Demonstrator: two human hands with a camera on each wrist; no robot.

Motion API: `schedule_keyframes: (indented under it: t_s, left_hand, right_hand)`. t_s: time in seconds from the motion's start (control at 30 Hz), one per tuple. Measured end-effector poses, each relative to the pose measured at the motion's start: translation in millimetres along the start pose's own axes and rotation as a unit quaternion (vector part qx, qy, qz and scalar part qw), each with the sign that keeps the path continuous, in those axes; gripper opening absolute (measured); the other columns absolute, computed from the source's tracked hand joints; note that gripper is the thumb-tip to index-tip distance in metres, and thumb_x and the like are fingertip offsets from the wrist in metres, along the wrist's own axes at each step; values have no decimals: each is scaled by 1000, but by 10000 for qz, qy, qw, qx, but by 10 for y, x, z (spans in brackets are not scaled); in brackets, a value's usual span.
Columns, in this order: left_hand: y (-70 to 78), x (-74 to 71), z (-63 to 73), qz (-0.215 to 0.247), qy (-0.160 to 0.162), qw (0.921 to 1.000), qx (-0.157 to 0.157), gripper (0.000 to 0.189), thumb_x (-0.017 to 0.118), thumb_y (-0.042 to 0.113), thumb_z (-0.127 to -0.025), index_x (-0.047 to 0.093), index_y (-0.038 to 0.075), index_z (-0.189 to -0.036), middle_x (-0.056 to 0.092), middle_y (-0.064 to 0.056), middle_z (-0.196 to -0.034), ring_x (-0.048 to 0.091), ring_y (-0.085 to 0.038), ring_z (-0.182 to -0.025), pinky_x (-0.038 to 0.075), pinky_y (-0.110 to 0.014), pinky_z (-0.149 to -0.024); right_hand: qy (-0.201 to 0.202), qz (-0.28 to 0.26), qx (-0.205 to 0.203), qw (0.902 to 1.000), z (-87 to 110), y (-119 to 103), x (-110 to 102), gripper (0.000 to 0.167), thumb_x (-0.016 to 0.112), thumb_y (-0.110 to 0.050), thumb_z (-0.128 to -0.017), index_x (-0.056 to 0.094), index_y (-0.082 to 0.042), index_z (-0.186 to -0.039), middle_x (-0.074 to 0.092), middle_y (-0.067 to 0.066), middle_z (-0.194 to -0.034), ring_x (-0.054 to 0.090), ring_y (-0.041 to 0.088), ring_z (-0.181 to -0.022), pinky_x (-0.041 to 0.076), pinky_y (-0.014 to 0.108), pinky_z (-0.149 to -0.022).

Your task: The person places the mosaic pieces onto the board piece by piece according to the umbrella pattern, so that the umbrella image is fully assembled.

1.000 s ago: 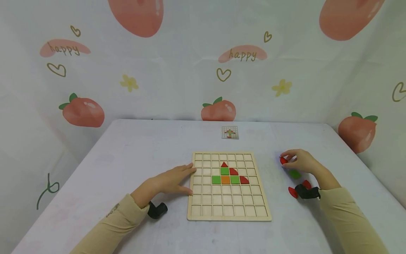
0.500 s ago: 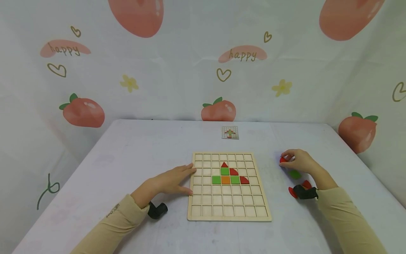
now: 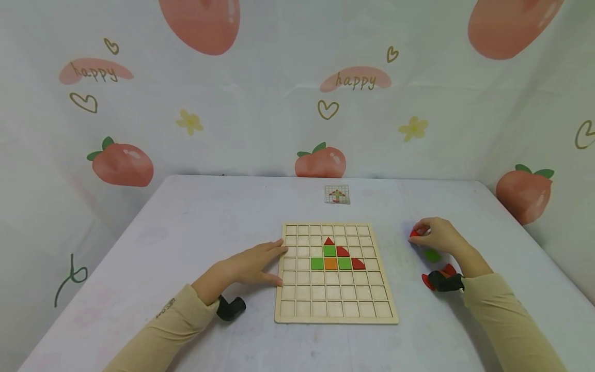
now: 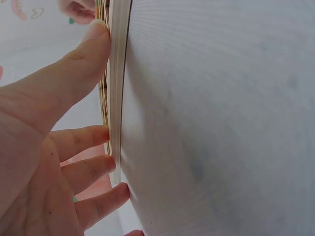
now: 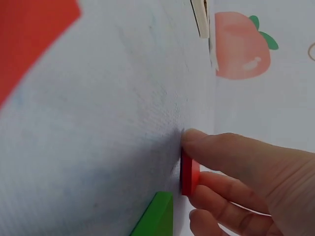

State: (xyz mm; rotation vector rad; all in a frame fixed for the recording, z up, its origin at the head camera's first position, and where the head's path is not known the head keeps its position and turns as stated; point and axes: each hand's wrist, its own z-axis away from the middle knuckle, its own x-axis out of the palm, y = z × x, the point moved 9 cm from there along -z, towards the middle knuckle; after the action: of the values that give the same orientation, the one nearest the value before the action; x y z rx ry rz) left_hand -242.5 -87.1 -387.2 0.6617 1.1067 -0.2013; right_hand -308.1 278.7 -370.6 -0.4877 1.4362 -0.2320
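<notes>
A person in tan sleeves (image 3: pixel 162 328) sits both hands to a pale table (image 3: pixel 186 217), a wooden grid board (image 3: pixel 334 310) lying flat between them; the right hand (image 3: pixel 439 236), well apart from the board on its right, grasps a red piece (image 5: pixel 187 174), pinching it between thumb and fingers close to the tabletop; whether the piece touches the surface cannot be told. The left hand (image 3: pixel 252 264) has its fingers extended and gripping nothing, thumb and fingertips resting against the board's left edge.

On the board, a red triangle (image 3: pixel 328 241) stands in a cell above a green square (image 3: pixel 329 251), with a red rounded piece (image 3: pixel 342 251) in the cell to the right; the row below carries, from left to right, a second green square (image 3: pixel 317 263), an orange square (image 3: pixel 330 263), a third green square (image 3: pixel 344 263) and another red rounded piece (image 3: pixel 358 264).

A loose green piece (image 3: pixel 433 256) lies on the table just beneath the right hand; nearer the person, two loose red pieces (image 3: pixel 428 281) show partly behind the black wrist device (image 3: pixel 444 281) on the right arm; a matching black device (image 3: pixel 231 308) sits at the left wrist. Beyond the board, near the table's far edge, lies a small card (image 3: pixel 337 195) printed with a grid and coloured shapes; behind it hangs a white backdrop (image 3: pixel 260 93) patterned with red fruit, yellow flowers, outlined hearts and the word "happy".
</notes>
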Motion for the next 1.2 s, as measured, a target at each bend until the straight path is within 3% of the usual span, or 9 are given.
schedule_keyframes:
  t_s: [0.23, 0.57, 0.9, 1.2]
  left_hand:
    - [-1, -1, -2, 21, 3, 10000, -4, 79, 65, 43, -84, 31, 5, -145, 19, -15, -156, 22, -33, -143, 24, -48, -116]
    - [1, -3, 2, 27, -14, 10000, -7, 79, 65, 43, -84, 31, 6, -145, 19, -15, -156, 22, -34, -143, 24, -49, -116]
    - [12, -7, 7, 28, 14, 10000, 47, 79, 65, 42, -84, 32, 5, -145, 20, -16, -156, 23, -34, -143, 25, -48, -116]
    - [15, -14, 14, 65, 6, 10000, 14, 78, 65, 42, -85, 32, 5, -145, 19, -15, -156, 22, -34, -143, 24, -49, -116]
  right_hand:
    - [110, 84, -24, 9999, 4, -145, -26, 41, 74, -27, -79, 62, 7, -98, 64, 15, -85, 55, 20, -75, 42, 24, -59]
    - [279, -8, -709, 9971, 45, -674, -21, 34, 74, -23, -79, 66, 4, -97, 66, 11, -83, 55, 17, -73, 44, 24, -60]
    - [-74, -196, -871, 9960, 57, -1124, 196, 34, 74, -26, -79, 66, 1, -99, 64, 10, -85, 50, 14, -67, 43, 23, -54]
    - [-346, -390, -1263, 9906, 58, -1506, 464, 30, 76, -26, -78, 67, -2, -94, 65, 4, -80, 51, 12, -67, 44, 21, -56]
